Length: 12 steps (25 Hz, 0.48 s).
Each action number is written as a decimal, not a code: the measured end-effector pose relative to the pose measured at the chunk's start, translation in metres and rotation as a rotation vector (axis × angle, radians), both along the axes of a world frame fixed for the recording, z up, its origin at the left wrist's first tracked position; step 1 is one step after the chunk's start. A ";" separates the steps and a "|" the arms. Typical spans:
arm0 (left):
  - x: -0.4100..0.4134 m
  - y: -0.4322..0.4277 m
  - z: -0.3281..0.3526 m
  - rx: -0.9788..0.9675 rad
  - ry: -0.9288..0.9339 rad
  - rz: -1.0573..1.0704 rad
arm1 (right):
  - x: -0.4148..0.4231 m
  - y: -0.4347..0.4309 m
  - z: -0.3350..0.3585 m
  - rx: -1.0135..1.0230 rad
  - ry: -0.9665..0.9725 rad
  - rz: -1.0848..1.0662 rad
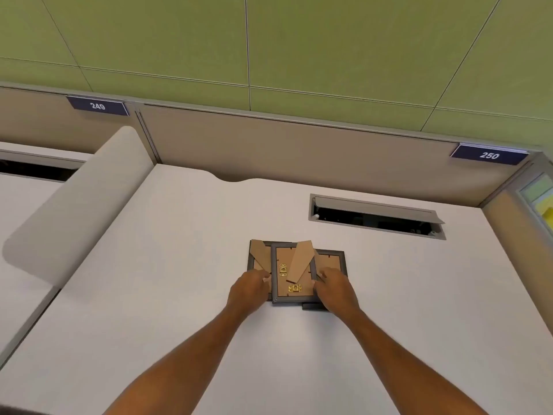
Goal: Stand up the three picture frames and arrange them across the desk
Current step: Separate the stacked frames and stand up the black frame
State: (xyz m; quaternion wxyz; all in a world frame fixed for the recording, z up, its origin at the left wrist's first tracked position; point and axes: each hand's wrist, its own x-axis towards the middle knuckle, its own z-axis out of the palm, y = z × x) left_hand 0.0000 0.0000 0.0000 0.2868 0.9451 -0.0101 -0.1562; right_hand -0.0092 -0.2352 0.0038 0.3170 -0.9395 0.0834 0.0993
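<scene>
left hand (pixel 250 287) and right hand (pixel 335 287) pinch the top picture frame (pixel 294 274) by its side edges, likely to lift it off the face-down stack on the desk (pixel 149 265).

A white bench (pixel 179 295) spreads beneath the grip. Beyond the grip to the right, a cable hatch (pixel 375 215) stands open. Behind it a beige partition (pixel 269 139) carries number plates 249 (pixel 98 106) and 250 (pixel 489 155), with green wall panels (pixel 299 40) above.
</scene>
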 end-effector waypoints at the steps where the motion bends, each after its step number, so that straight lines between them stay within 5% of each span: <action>1: 0.001 -0.002 -0.003 -0.032 0.005 0.017 | 0.000 0.002 -0.004 0.010 0.008 -0.024; 12: 0.003 -0.021 -0.018 -0.289 0.060 0.265 | 0.005 0.016 -0.019 0.081 0.066 -0.169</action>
